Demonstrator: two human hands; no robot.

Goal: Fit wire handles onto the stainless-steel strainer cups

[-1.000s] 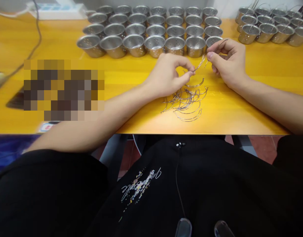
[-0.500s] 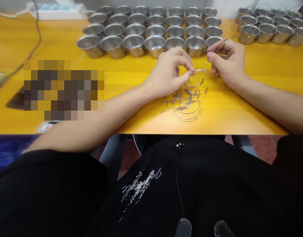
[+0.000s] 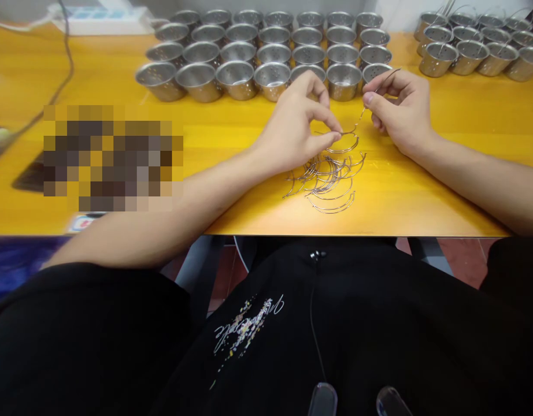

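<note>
The tabletop (image 3: pixel 422 190) is displaying yellow-orange with darker streaks. The curved wires (image 3: pixel 326 186) at center are showing silver. The cups (image 3: pixel 237 78) at top center are presenting silver-grey, patterned with perforation dots. The shirt (image 3: pixel 357 323) at bottom center is showing black, bearing a print (image 3: pixel 247 326) of white script and multicoloured speckles. The power strip (image 3: pixel 104 23) at upper left is exhibiting white and light blue.

Thin curved metal wires (image 3: pixel 329 184), loosely overlapping on the yellow tabletop (image 3: pixel 400 199)
</note>
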